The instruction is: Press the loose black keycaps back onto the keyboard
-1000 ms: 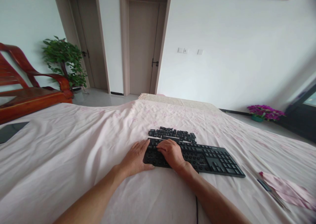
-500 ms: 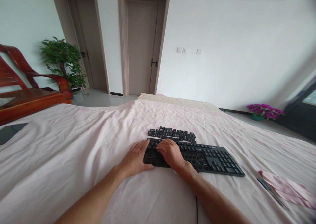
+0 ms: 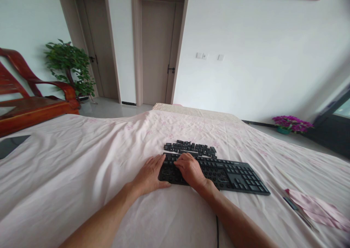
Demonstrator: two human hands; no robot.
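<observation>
One black keyboard [image 3: 218,172] lies on the pink sheet [image 3: 82,167] of the bed, long axis running left to right and slightly away on its left end. Both hands sit at the keyboard's left end. Left hand [image 3: 149,175] lies flat, fingers spread, bracing the keyboard's left edge; it clasps nothing. Right hand [image 3: 189,169] rests on the left key rows, fingers curled down; whether it pinches a key cannot be told. One cluster of loose keycaps [image 3: 191,148], too many to count, lies just beyond the keyboard, nearer the right hand. One cable [image 3: 218,233] trails from the keyboard's near side.
</observation>
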